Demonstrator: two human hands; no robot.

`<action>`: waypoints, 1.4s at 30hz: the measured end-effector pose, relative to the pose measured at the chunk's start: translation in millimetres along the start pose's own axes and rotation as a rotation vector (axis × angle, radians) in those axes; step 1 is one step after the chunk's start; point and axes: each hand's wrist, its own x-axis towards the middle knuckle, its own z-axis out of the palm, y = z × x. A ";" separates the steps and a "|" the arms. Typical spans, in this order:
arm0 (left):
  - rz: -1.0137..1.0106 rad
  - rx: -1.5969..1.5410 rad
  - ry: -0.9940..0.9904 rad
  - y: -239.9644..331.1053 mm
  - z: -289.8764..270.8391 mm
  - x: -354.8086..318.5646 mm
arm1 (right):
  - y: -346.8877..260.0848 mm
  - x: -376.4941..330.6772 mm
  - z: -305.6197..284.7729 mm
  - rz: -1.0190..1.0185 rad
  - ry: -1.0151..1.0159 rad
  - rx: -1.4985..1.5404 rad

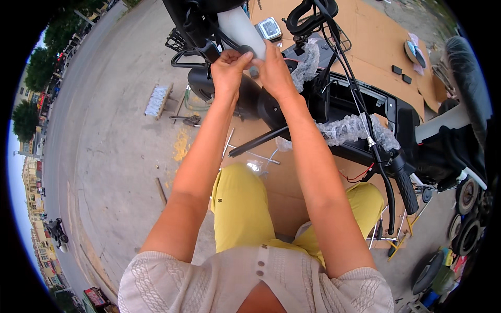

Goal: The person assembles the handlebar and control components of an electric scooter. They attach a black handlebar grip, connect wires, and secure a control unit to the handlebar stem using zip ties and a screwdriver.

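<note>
Outdoors on bare concrete, with flattened cardboard (pixel 376 36) under a partly assembled black scooter (pixel 344 104), I see both my hands raised to its white front column (pixel 237 26). My left hand (pixel 228 68) and right hand (pixel 272 65) pinch a small dark round part (pixel 245 50) against that column, fingers closed on it. Bubble wrap (pixel 352 128) covers the frame nearby. A small wooden rack (pixel 157 100) lies on the ground to the left; I cannot tell its contents.
</note>
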 end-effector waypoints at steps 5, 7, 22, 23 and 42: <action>-0.008 0.127 0.047 3.0 3.1 -1.7 | 2.9 1.0 -8.0 -0.009 -0.052 0.054; -0.011 0.064 0.044 2.6 3.3 -4.6 | -4.9 -2.7 -10.9 0.022 -0.082 0.021; -0.061 0.139 -0.178 -1.9 -41.2 -31.0 | 3.2 4.8 5.7 -0.086 -0.096 -0.200; -0.051 0.225 -0.310 -2.1 -57.9 -43.6 | 2.9 4.6 5.0 -0.152 -0.027 -0.218; -1.161 -0.120 0.392 -245.6 -302.3 -418.4 | 4.1 -0.6 8.6 -0.117 -0.060 -0.292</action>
